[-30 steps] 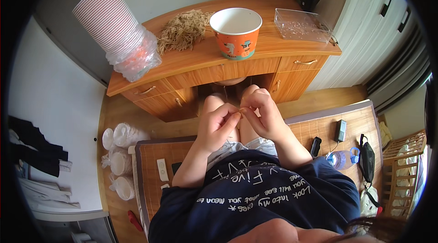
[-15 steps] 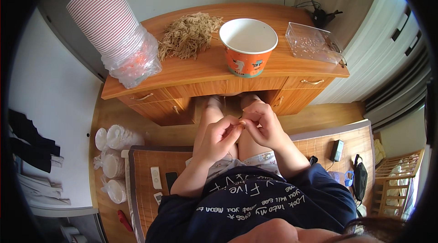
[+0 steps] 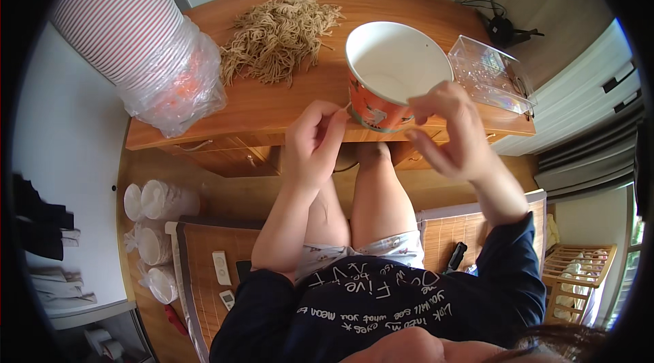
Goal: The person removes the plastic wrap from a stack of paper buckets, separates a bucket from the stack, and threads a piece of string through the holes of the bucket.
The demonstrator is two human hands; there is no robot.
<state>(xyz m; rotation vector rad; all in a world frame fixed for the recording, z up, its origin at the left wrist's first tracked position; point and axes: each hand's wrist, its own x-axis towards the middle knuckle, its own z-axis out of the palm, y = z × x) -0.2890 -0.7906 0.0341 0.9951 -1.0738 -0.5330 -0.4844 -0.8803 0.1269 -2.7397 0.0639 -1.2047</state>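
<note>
A large orange paper bucket (image 3: 381, 114) with a white rim stands at the front of the desk. My left hand (image 3: 317, 148) is beside its lower left side, thumb and forefinger pressed together; whatever may be pinched there is too small to make out. My right hand (image 3: 455, 134) is in front of the bucket's right side, slightly blurred, thumb and fingers apart with nothing visible between them. Left of the bucket lies a tangled heap of short tan cords (image 3: 283, 39). A clear plastic box (image 3: 494, 80) holding small bits sits to the right.
A tall stack of striped paper buckets (image 3: 122, 15) in a plastic bag (image 3: 174, 77) rises at the desk's left. A black device with cables (image 3: 503, 29) stands at the back right. Bagged white tubs (image 3: 155, 247) are on the floor at left. Remote controls (image 3: 221, 267) lie beside me.
Both hands have moved forward and up from my lap to the bucket. They were together at the fingertips and are now apart, the right one opened. The view has shifted toward the desk.
</note>
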